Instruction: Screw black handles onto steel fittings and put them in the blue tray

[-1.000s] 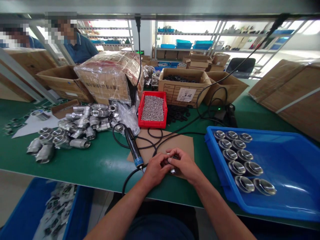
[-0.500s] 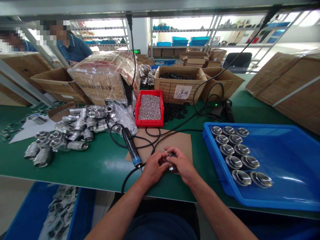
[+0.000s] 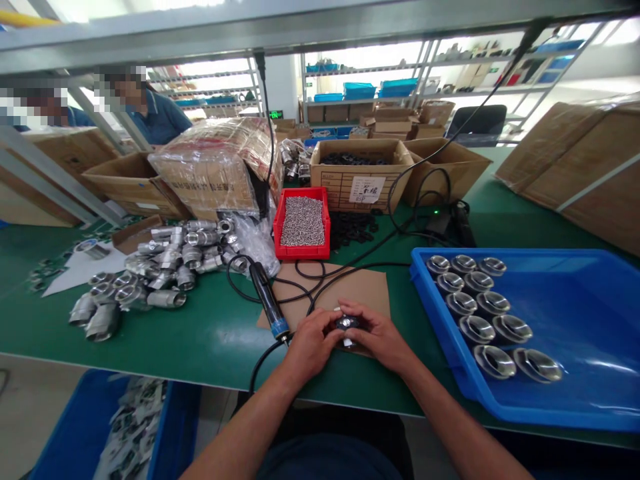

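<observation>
Drawn slightly apart since a moment ago, the left hand (image 3: 313, 339) and right hand (image 3: 381, 335) together grip a small black-and-silver part (image 3: 347, 322) over a cardboard sheet (image 3: 373, 287). Left of them lies a black corded screwdriver (image 3: 267, 300); beyond, a red bin (image 3: 303, 253) of tiny metal pieces (image 3: 303, 222); rightward, a blue tray (image 3: 590, 313) holding metal fittings (image 3: 493, 305)

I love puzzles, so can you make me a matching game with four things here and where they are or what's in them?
Things:
1. Black stick-shaped power tool with a blue band
2. Red plastic bin
3. Big blue plastic tray
4. Small black-and-silver part

Clues:
A. Full of tiny silvery pieces
B. Between the fingers of the left hand and right hand
C. Lying just left of the left hand
D. Holds round, shiny metal parts

Pairs: 1-C, 2-A, 3-D, 4-B
</observation>
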The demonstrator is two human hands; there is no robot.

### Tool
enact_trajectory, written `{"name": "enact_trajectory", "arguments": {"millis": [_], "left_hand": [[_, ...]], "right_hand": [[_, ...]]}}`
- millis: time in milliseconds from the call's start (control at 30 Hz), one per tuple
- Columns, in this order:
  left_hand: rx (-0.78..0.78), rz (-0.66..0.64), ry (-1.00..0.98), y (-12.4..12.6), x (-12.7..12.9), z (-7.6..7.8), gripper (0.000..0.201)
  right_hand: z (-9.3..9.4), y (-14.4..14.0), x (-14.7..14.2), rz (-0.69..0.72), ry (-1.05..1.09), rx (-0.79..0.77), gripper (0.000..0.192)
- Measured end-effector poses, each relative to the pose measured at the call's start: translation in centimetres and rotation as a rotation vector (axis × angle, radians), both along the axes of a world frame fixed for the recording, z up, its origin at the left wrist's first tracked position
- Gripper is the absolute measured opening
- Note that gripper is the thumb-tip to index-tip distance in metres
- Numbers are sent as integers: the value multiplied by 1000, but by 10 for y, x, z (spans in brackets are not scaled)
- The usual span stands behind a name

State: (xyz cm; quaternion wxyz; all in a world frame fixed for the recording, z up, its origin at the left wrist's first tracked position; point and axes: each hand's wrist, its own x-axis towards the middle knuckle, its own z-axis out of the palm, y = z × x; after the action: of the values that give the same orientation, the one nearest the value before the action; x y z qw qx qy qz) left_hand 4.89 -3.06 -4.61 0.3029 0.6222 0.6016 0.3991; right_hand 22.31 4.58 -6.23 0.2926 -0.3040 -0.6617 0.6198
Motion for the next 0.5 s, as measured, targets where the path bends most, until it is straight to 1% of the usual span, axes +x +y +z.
{"name": "enact_trajectory", "arguments": {"millis": [67, 100, 133, 167, 233, 300, 367, 400, 433, 500], "left_hand": [[-18, -22, 136, -1, -10, 11, 32], [-26, 0, 222, -1, -18, 18, 34], [-31, 58, 309, -2, -28, 25, 36], [-33, 149, 390, -2, -41, 31, 39], [-64, 378, 531, -2, -67, 40, 46], [-160, 551, 617, -1, -91, 40, 56], [-282, 640, 594, 0, -107, 31, 68], [-310, 675, 509, 1, -111, 25, 74], [-307, 709, 382, 2, -113, 18, 78], [-238, 767, 96, 3, -113, 4, 81]], "right_hand": [[-4, 2, 0, -25, -2, 3, 38], [-5, 2, -1, -39, 3, -6, 37], [-7, 2, -1, -51, 12, -20, 37], [-7, 2, -2, -64, 19, -33, 36], [-7, 2, -3, -81, 22, -44, 35], [-6, 1, -4, -81, 18, -43, 35], [-4, 1, -4, -76, 11, -47, 34], [-3, 1, -3, -75, 8, -52, 34], [-1, 1, -3, -78, 5, -55, 34], [1, 1, -3, -82, -3, -58, 34]]}}
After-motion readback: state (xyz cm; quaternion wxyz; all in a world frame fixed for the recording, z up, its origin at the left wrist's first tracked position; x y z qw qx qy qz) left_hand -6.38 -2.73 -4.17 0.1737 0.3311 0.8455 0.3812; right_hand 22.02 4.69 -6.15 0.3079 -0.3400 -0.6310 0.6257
